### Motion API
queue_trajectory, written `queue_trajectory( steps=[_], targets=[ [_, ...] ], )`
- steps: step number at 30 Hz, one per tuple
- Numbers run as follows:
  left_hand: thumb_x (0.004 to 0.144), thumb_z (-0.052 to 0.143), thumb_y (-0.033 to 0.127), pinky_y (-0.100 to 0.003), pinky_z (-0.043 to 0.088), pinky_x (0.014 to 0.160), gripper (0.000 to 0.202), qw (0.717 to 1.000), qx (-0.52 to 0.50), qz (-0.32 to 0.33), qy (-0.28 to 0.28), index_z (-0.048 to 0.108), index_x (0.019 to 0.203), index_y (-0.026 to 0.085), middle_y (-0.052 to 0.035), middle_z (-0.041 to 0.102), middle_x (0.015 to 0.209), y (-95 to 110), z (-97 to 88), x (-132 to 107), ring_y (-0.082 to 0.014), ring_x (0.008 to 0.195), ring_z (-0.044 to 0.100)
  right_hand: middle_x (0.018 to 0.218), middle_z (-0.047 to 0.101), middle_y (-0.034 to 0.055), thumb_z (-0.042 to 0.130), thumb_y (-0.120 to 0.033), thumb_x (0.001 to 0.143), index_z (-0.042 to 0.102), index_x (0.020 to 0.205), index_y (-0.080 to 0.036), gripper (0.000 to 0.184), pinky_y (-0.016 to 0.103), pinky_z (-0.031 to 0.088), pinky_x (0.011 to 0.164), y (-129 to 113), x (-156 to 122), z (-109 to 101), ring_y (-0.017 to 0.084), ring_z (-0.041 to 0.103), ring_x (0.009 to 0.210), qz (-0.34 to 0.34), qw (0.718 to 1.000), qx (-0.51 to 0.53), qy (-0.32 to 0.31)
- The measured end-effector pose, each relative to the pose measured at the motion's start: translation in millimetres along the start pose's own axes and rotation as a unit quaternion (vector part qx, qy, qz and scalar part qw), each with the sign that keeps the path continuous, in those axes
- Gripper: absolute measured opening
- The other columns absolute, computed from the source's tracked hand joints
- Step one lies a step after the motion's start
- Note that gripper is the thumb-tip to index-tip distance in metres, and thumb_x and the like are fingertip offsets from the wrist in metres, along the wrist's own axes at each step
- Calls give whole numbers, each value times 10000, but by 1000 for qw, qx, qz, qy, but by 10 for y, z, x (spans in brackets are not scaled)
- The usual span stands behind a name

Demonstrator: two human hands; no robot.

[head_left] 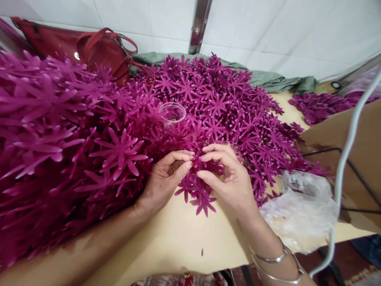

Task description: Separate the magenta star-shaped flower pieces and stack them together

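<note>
Thumb and fingertips of my left hand (166, 178) are closed in a pinch on a small purple artificial flower piece (195, 162), mostly hidden by the fingers. Facing it, my right hand (228, 172) has its thumb and fingers apart, with their tips close to that piece. Just below both hands, a star-shaped purple flower (204, 203) with narrow petals lies at the pile's edge. A large heap of similar purple flowers (217, 104) surrounds the hands to the left, behind and right. A clear round plastic cup (173, 112) sits among them, its rim showing.
A red handbag (68, 45) lies at the back left against the white tiled wall. To the right are a crumpled clear plastic bag (300, 214), a cardboard box (348, 135) and a pale hanging cable (347, 159). One loose petal (202, 252) lies on the yellowish tabletop (166, 242).
</note>
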State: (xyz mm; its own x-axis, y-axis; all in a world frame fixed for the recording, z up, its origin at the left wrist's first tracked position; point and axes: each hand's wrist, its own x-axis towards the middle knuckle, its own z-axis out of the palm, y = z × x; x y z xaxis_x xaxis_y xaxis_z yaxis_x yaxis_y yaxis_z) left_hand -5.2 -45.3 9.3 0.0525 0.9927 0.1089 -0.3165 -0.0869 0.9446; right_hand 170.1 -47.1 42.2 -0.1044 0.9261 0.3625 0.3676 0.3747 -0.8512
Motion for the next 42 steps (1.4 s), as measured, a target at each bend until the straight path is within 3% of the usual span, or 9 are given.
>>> queue_trajectory(
  steps=[4, 10, 19, 25, 29, 32, 36, 39, 42],
  targets=[
    [919, 738, 276, -291, 527, 1005, 66, 1000, 18, 12, 5, 717, 902, 216, -32, 750, 1097, 7, 3, -8, -161, 1083, 688, 1101, 688, 55, 727, -311, 932, 690, 854, -255, 104, 404, 481, 1020, 31, -16, 44, 232, 648, 1098, 38, 998, 51, -13],
    [935, 719, 364, -298, 579, 878, 153, 996, -55, -59, 23, 665, 993, 233, -17, 739, 1140, -16, 0, -19, -133, 875, 728, 775, 597, -31, 752, -430, 899, 594, 870, -272, 226, 291, 504, 717, 112, 12, -18, 160, 584, 723, 164, 962, 216, 39],
    [829, 801, 233, -181, 507, 692, 224, 997, -29, -66, 24, 693, 1024, 214, 19, 700, 847, -9, 15, -11, -88, 738, 635, 1006, 749, 40, 625, -597, 936, 666, 1085, -271, 360, 318, 576, 792, 85, 97, -44, 185, 713, 898, 263, 892, 367, 24],
    [739, 826, 132, -190, 547, 754, 372, 998, -33, -62, 0, 656, 1060, 212, -4, 693, 981, 63, 65, -9, -103, 838, 656, 837, 718, -18, 893, -374, 743, 686, 920, -261, 295, 283, 552, 745, 109, 74, -19, 148, 649, 751, 239, 920, 305, 49],
    [731, 830, 114, -195, 557, 785, 466, 997, -28, -70, -1, 656, 1148, 225, -10, 685, 1076, 53, 54, -16, -97, 866, 661, 757, 669, -33, 841, -345, 815, 674, 885, -259, 200, 255, 511, 689, 133, 65, -12, 134, 595, 694, 193, 931, 290, 107],
    [777, 814, 146, -207, 548, 831, 298, 999, 13, -47, -13, 722, 1055, 202, -27, 693, 1043, 29, 25, -20, -115, 920, 667, 800, 658, -21, 745, -342, 912, 680, 926, -251, 112, 258, 499, 716, 128, 44, -31, 135, 579, 713, 161, 945, 255, 124],
    [806, 777, 119, -215, 520, 932, 72, 999, 42, 8, -26, 728, 811, 171, -48, 685, 1092, 49, 0, -22, -138, 1056, 668, 946, 676, 9, 612, -306, 995, 708, 914, -254, 137, 308, 503, 861, 62, 10, -94, 169, 625, 891, 111, 970, 209, 60],
    [875, 720, 159, -222, 548, 834, 76, 999, -1, -23, -29, 659, 840, 185, -30, 706, 1027, 98, 7, -37, -121, 922, 690, 1141, 691, 54, 559, -299, 1016, 752, 851, -237, 261, 384, 452, 1033, -8, -1, -153, 226, 619, 1140, 47, 992, 107, -52],
    [919, 666, 173, -208, 537, 700, 83, 999, -6, -42, -19, 595, 889, 203, 9, 688, 932, 138, 17, -68, -90, 731, 660, 1187, 689, 70, 544, -350, 1033, 770, 852, -228, 313, 402, 449, 1043, -2, 11, -191, 242, 613, 1192, 36, 999, 38, -8]
  ],
)
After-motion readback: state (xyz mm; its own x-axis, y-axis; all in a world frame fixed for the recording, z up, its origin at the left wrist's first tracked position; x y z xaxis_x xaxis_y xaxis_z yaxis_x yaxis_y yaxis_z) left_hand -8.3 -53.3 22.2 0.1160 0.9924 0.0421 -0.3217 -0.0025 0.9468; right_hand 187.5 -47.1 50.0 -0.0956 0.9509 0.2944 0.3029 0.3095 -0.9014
